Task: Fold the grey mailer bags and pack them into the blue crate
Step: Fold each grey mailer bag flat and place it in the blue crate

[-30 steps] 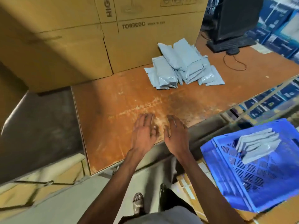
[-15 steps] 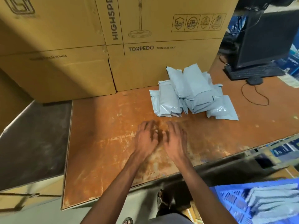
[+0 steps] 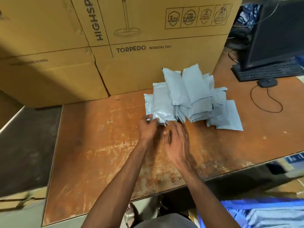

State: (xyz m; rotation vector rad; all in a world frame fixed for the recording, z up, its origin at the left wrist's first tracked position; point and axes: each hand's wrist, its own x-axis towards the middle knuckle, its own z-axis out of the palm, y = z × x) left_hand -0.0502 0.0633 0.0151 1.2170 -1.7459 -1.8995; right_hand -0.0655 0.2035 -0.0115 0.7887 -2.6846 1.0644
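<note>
A heap of grey mailer bags [image 3: 195, 96] lies on the worn brown table [image 3: 98, 145], against the cardboard boxes. My left hand [image 3: 147, 130] pinches the near end of the leftmost grey bag [image 3: 162, 104] between thumb and fingers. My right hand [image 3: 176, 143] is blurred, with its fingers spread, just right of the left hand and close to that bag's near end. I cannot tell whether it touches the bag. The blue crate [image 3: 230, 209] shows at the bottom right below the table edge, with folded grey bags [image 3: 271, 216] inside.
Large cardboard boxes [image 3: 148, 46] wall off the back of the table. A black monitor [image 3: 279, 30], keyboard [image 3: 269, 71] and mouse [image 3: 267, 82] with its cable sit at the back right. A darker surface [image 3: 24, 145] adjoins the table on the left.
Both hands have moved forward from the bare table to the heap. My left hand has taken hold of the nearest bag's end. The view has shifted, and the crate is now mostly out of frame.
</note>
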